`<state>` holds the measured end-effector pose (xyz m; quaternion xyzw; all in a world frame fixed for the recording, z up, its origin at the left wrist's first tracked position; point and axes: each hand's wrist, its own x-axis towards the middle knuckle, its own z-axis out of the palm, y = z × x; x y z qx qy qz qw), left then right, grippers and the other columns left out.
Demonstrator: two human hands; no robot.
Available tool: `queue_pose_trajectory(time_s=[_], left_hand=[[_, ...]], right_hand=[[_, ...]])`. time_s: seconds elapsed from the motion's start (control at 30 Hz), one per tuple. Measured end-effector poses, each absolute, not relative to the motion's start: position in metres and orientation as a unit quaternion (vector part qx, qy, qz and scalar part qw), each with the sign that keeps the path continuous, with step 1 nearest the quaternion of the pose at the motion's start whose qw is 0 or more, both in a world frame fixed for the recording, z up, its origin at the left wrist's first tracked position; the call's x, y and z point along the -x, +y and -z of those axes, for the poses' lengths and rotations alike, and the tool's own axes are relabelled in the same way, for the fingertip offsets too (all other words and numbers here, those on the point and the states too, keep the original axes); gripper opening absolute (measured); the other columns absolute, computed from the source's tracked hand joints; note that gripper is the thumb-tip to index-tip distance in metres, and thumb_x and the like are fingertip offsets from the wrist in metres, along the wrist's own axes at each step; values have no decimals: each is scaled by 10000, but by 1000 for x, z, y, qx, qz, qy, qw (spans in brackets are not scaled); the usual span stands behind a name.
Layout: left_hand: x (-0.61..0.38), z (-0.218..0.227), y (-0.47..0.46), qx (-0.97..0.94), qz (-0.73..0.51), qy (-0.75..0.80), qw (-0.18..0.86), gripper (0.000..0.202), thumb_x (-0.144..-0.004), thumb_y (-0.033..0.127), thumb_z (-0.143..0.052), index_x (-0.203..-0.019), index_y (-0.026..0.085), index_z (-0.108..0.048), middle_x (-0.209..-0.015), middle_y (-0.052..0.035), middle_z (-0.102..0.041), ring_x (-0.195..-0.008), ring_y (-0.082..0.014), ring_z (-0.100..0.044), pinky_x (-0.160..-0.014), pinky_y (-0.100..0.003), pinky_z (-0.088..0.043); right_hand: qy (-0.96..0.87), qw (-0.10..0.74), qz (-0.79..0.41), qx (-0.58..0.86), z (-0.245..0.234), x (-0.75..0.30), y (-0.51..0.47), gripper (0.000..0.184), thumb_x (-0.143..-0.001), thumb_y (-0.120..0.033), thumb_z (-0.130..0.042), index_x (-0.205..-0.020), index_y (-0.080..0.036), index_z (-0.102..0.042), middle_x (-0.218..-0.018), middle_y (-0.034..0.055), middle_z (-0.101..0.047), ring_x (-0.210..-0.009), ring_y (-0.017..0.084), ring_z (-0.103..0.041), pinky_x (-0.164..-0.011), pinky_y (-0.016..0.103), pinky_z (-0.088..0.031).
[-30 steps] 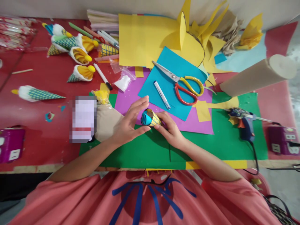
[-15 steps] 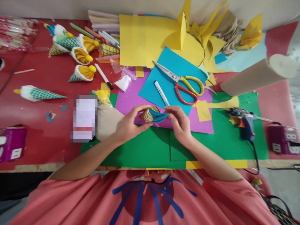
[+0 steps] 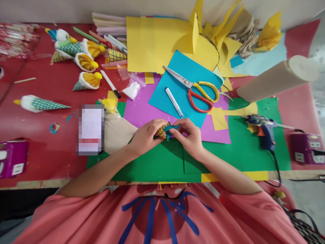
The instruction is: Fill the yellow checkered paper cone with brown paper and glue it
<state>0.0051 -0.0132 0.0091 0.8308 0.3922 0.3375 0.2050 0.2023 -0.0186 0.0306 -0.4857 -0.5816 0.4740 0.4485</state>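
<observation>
— Two hands meet over the green sheet (image 3: 238, 152): the left hand (image 3: 144, 137) is closed round a small checked paper cone (image 3: 161, 131), and the right hand (image 3: 189, 137) pinches the blue paper strip (image 3: 172, 128) at its mouth.

— What lies near them?

— Scissors (image 3: 200, 93) and a white marker (image 3: 174, 102) lie on the blue sheet (image 3: 185, 84) just beyond; a glue gun (image 3: 264, 130) lies off to the right.

— Any containers?

— One clear bag (image 3: 132, 88) holding white stuffing, beside finished cones (image 3: 87, 80) at the far left.
</observation>
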Motion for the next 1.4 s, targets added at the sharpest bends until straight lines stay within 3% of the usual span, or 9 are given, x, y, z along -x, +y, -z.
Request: queue_pose_trajectory(time_s=[0.27, 0.5, 0.73, 1.0, 1.17, 1.4], left_hand=[[-13, -19, -16, -841, -320, 385, 205, 658, -928, 419, -583, -1500, 217, -328, -1294, -152, -624, -1179, -274, -632, -947, -406, -562], [-14, -16, -16, -832, -324, 400, 207, 528, -949, 444, -571, -1420, 247, -436, -1236, -110, -652, -1164, -240, -636, -930, -373, -561], [-12, -13, -16, -824, -328, 401, 228, 518, -898, 411, -661, -1357, 253, -482, -1192, -97, -661, -1137, -238, -650, -919, -370, -570], [-9, -18, -12, -786, -345, 420, 296, 494, -878, 428, -687, -1305, 243, -520, -1181, -71, -691, -1076, -204, -692, -892, -310, -578], [-8, -16, -14, -800, -332, 403, 295, 549, -857, 338, -723, -1347, 250, -492, -1212, -72, -684, -1109, -215, -685, -926, -315, -566], [-10, -15, -14, -837, -281, 383, 271, 581, -872, 191, -674, -1399, 254, -436, -1244, -83, -657, -1154, -233, -646, -949, -360, -556]], right_hand=[[-539, 457, -475, 524, -32, -201, -21, 337, -801, -517, -743, -817, -220, -584, -542, -69, -542, -455, 95, -520, -457, 241, -400], [-496, 486, -490, 527, -32, -200, -20, 364, -784, -521, -758, -765, -222, -551, -530, -67, -567, -410, 91, -543, -405, 227, -405], [-542, 467, -496, 493, -29, -202, -19, 370, -818, -542, -720, -789, -213, -551, -567, -58, -565, -455, 91, -554, -438, 222, -438], [-628, 421, -549, 357, -32, -218, -11, 236, -942, -369, -624, -1097, -192, -602, -820, 11, -670, -706, 110, -654, -670, 241, -554], [-654, 422, -485, 398, -28, -215, -9, 266, -867, -393, -717, -1015, -195, -620, -735, -18, -626, -585, 97, -573, -542, 216, -485], [-719, 402, -385, 416, -25, -209, -15, 171, -869, -341, -688, -924, -212, -590, -839, 20, -674, -618, 109, -564, -591, 238, -478]])
